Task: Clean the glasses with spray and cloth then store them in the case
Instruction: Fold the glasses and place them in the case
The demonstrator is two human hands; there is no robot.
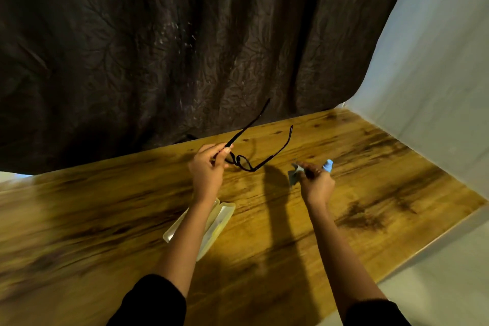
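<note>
Black-framed glasses [254, 152] hang above the wooden table [370, 167] with both temples unfolded and pointing away from me. My left hand [207, 167] pinches them near the left hinge. To the right, my right hand [316, 180] grips a crumpled light-blue cloth [295, 176], with a bright blue piece sticking out by the thumb. A pale yellow translucent glasses case [219, 222] lies open on the table under my left forearm, which hides part of it. No spray bottle is in view.
A dark patterned curtain [172, 47] hangs behind the table's far edge. A white sheet [436, 61] covers the wall on the right. The table's right edge runs diagonally toward the lower right, with a pale floor beyond it.
</note>
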